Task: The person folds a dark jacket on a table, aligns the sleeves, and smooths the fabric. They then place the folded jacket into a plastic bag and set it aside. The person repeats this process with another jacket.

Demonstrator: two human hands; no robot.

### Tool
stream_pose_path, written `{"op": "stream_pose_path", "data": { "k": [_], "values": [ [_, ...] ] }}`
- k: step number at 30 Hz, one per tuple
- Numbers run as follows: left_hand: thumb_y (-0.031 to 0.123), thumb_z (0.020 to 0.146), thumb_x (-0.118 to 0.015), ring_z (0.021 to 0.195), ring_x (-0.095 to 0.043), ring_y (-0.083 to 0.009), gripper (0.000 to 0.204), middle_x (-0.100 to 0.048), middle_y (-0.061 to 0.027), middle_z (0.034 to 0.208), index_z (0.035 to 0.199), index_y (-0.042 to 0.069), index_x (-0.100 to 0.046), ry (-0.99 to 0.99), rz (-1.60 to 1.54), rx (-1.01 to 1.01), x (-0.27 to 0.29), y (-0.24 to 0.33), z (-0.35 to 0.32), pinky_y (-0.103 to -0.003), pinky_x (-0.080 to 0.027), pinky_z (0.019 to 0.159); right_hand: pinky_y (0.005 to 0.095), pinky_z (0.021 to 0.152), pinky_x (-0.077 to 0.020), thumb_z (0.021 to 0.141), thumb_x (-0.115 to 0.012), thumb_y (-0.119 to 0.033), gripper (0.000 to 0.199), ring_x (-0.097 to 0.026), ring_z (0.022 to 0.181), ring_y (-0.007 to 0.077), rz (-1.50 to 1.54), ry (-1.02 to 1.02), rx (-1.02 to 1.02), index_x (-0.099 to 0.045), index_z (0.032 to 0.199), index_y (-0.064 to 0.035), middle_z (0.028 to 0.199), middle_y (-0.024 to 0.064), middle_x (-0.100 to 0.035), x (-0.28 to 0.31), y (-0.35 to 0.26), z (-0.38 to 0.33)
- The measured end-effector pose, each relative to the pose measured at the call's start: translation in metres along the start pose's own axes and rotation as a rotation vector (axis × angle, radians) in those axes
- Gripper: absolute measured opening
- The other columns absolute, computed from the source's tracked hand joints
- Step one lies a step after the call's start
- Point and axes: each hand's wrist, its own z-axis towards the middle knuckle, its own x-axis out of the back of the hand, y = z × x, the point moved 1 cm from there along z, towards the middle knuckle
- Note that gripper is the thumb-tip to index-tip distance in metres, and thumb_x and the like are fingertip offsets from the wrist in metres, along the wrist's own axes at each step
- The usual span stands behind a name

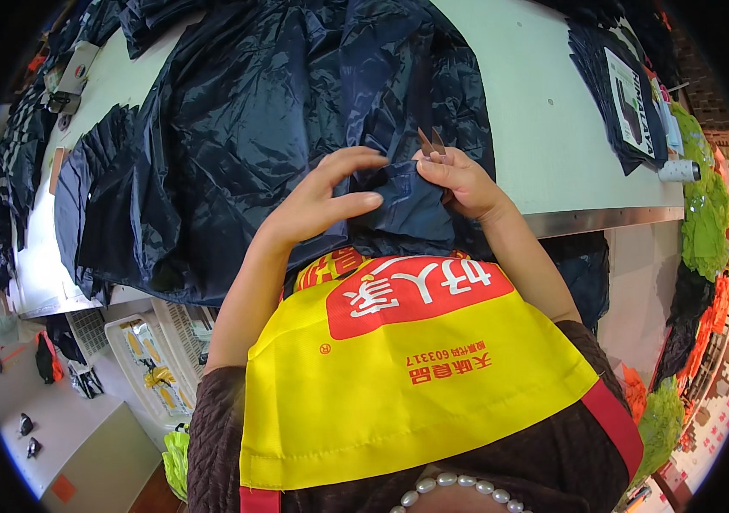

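A large, shiny dark navy garment [244,128] lies crumpled over the table and hangs past its near edge. My left hand [309,205] hovers over it with thumb and fingers apart, holding nothing that I can see. In my right hand [467,184] is a pair of small thread snips [431,145], the two pointed blades sticking up past the fingers, away from me. The right thumb also touches a raised fold of the fabric [407,192] between my hands; whether it pinches the fold I cannot tell.
The white table [535,128] has a metal front edge [604,221]. Folded dark pieces with a printed card [629,103] and a thread spool [679,171] lie at the right. Lime-green fabric [705,205] is beyond. A pale plastic tray [116,342] sits lower left.
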Motion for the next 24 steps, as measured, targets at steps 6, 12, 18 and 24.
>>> {"op": "stream_pose_path", "data": {
  "k": [6, 12, 18, 24],
  "values": [
    [0.016, 0.091, -0.057, 0.085, -0.06, -0.0094, 0.02, -0.065, -0.0011, 0.093, 0.105, 0.002, -0.062, -0.075, -0.64, 0.214, -0.009, -0.002, 0.009, -0.022, -0.047, 0.079, 0.0168, 0.066, -0.0383, 0.092, -0.058, -0.025, 0.02, -0.048, 0.07, 0.0015, -0.196, 0.033, 0.126, -0.063, 0.087, -0.0064, 0.076, -0.0081, -0.054, -0.003, -0.007, -0.003],
    [0.017, 0.092, -0.055, 0.087, -0.063, -0.0144, 0.023, -0.067, -0.0068, 0.097, 0.106, 0.0, -0.062, 0.078, -0.952, 0.228, -0.017, -0.003, -0.003, -0.026, -0.049, 0.082, 0.0181, 0.063, -0.0397, 0.088, -0.063, -0.022, 0.019, -0.049, 0.069, 0.0049, -0.544, 0.19, 0.389, -0.065, 0.094, -0.0046, 0.082, -0.0033, -0.058, -0.008, -0.017, -0.01],
    [0.016, 0.092, -0.053, 0.09, -0.062, -0.0142, 0.025, -0.066, -0.0074, 0.099, 0.108, 0.0, -0.062, 0.054, -0.995, 0.216, -0.02, 0.002, -0.005, -0.025, -0.048, 0.083, 0.0215, 0.06, -0.0447, 0.068, -0.08, -0.011, 0.038, -0.056, 0.071, 0.0116, -0.933, 0.12, 0.653, -0.066, 0.103, -0.0072, 0.091, 0.004, -0.06, -0.047, -0.043, -0.024],
    [0.014, 0.092, -0.052, 0.09, -0.062, -0.0109, 0.026, -0.066, -0.0062, 0.101, 0.11, -0.002, -0.061, -0.028, -0.85, 0.149, -0.024, 0.0, -0.006, -0.022, -0.046, 0.083, 0.019, 0.06, -0.0416, 0.069, -0.078, -0.005, 0.019, -0.056, 0.069, 0.0093, -0.562, 0.113, 0.458, -0.068, 0.084, -0.0026, 0.078, 0.0014, -0.061, -0.034, -0.02, -0.008]
  ]
}}
